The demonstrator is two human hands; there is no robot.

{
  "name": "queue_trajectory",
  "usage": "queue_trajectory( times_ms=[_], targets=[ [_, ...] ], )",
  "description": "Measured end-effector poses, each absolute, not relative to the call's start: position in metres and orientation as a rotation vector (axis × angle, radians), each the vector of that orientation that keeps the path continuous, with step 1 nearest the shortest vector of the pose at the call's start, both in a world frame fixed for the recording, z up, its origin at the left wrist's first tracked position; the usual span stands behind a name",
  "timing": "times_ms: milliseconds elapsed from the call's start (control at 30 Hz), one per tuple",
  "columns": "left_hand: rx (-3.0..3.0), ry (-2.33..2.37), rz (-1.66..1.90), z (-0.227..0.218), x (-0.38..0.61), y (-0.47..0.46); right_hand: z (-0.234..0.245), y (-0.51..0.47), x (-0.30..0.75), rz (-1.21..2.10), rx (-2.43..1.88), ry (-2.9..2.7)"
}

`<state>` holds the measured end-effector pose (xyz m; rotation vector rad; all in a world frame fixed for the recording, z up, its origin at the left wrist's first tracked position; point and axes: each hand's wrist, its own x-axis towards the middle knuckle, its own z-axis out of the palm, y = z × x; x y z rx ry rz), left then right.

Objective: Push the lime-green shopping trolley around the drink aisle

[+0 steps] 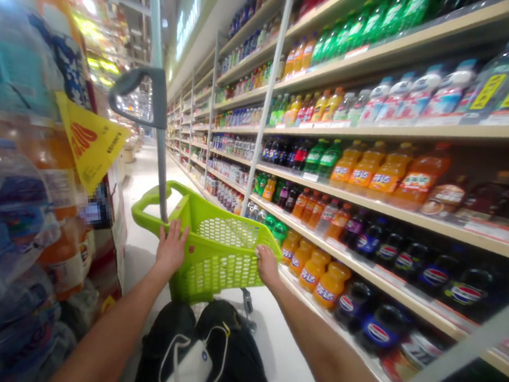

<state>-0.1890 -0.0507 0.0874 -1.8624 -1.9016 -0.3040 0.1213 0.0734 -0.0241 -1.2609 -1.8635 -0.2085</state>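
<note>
A lime-green plastic shopping basket (217, 248) on wheels stands in the aisle before me, with a grey pull handle (138, 100) rising above it. My left hand (170, 247) rests on the basket's near left rim, fingers spread over the edge. My right hand (267, 265) grips the near right corner of the rim, fingers curled around it. The inside of the basket is hidden from this angle.
Long shelves (393, 132) of soda bottles, orange, green and dark, line the right side of the aisle. Shrink-wrapped bottle packs (19, 225) are stacked on the left with a yellow price tag (90, 141). The white floor (144, 165) runs ahead. A white face mask (189, 374) hangs below.
</note>
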Motion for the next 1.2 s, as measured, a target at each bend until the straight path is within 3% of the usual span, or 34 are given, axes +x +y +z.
queue_trajectory(
  times_ms=[400, 667, 967, 1200],
  targets=[
    [-1.946, -1.868, -0.270, 0.092, -0.170, -0.049, 0.008, 0.054, -0.019, 0.144, -0.773, -1.961],
    [-1.939, -1.882, -0.285, 0.091, -0.182, -0.055, 0.005, 0.057, 0.013, 0.107, -0.918, -1.885],
    [-1.932, -1.901, -0.261, 0.100, -0.190, -0.060, 0.020, 0.042, -0.067, 0.125, -0.733, -1.979],
    [-1.900, -1.806, -0.324, 0.094, -0.210, -0.064, 0.006, 0.050, -0.011, 0.112, -0.879, -1.899]
  ],
)
